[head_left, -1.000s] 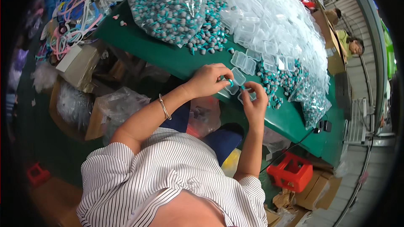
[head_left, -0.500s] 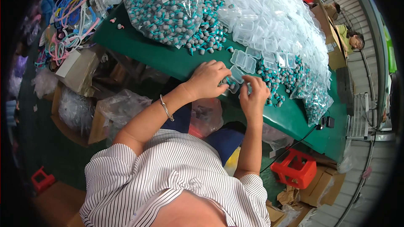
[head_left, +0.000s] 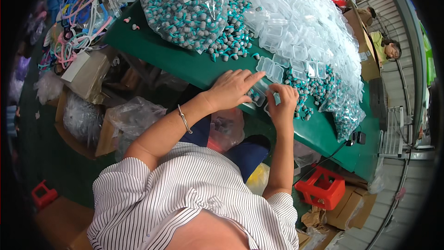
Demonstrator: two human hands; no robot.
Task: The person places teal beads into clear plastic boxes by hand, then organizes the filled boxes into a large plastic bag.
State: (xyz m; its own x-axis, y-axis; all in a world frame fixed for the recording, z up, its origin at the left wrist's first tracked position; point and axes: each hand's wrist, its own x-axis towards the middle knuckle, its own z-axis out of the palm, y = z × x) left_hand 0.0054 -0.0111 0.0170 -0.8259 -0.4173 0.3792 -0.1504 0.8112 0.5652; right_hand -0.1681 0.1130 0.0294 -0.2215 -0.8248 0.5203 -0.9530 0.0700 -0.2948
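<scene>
At the near edge of the green table, a small clear plastic box [head_left: 256, 96] with grey-and-teal pieces in it lies between my hands. My left hand [head_left: 230, 89] is beside it, fingers stretched out and index finger reaching over its far side, thumb apart and close to the pieces. On the other side, my right hand [head_left: 283, 103] is bent with thumb and fingertips close together; what they hold, if anything, is too small to tell. Just beyond, an opened clear box [head_left: 270, 69] lies on the table. Loose grey-and-teal pieces [head_left: 303, 88] are heaped past my right hand.
A large clear bag [head_left: 182, 14] of the same pieces stands at the far left of the table [head_left: 162, 58]. Clear boxes [head_left: 296, 14] form a big pile behind. Coloured headbands [head_left: 83, 18] hang at left. A red stool [head_left: 321, 187] stands at lower right. Another person [head_left: 391, 48] is far right.
My left hand's fingers have straightened from a curl, and its index finger now points across the box. My right hand has moved slightly nearer me, its fingers drawn closer together.
</scene>
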